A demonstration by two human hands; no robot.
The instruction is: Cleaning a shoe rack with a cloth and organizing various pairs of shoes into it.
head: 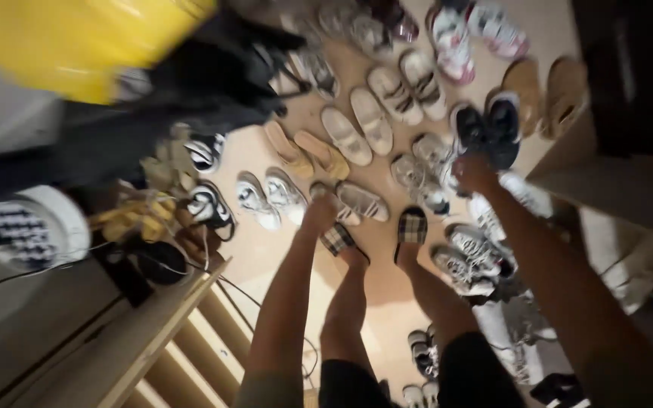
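No packages, labels, signs or screens discernible

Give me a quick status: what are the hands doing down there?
Left hand down at a pale shoe. Right hand at a grey sneaker. Grip blurred, cannot tell. Shoes crowd the floor all around.

Beige floor (387,291) carries rows of shoes — cream loafers (358,125), tan sandals (307,155), white trainers w/ dark marks (268,198), a navy pair (487,132), pink-and-white sneakers (471,34). Two feet in plaid slippers (412,227) stand in the middle — more trainers (471,253) just beside them, right side.
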